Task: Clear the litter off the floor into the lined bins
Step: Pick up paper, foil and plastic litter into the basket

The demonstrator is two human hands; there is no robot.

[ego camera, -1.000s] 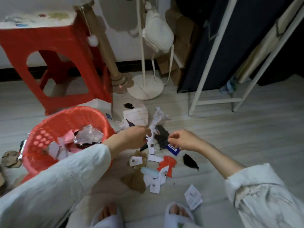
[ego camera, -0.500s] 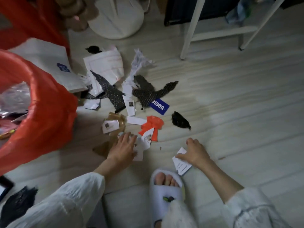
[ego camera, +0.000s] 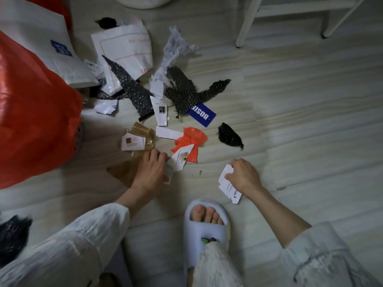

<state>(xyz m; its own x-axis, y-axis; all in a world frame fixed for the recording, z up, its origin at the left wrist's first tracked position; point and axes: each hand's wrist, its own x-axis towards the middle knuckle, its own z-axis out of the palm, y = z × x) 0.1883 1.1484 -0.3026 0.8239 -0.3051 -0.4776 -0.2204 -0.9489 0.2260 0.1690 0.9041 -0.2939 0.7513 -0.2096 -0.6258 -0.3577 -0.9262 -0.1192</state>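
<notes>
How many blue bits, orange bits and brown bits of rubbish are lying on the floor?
Blue: 1, the blue tag
Orange: 1, the crumpled orange plastic scrap
Brown: 2, the brown tape strip and the brown paper piece partly under the left hand
Total: 4

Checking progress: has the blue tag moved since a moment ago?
No. The blue tag lies touching the same black mesh scrap, just up from the orange scrap, as before; only the camera shifted.
</notes>
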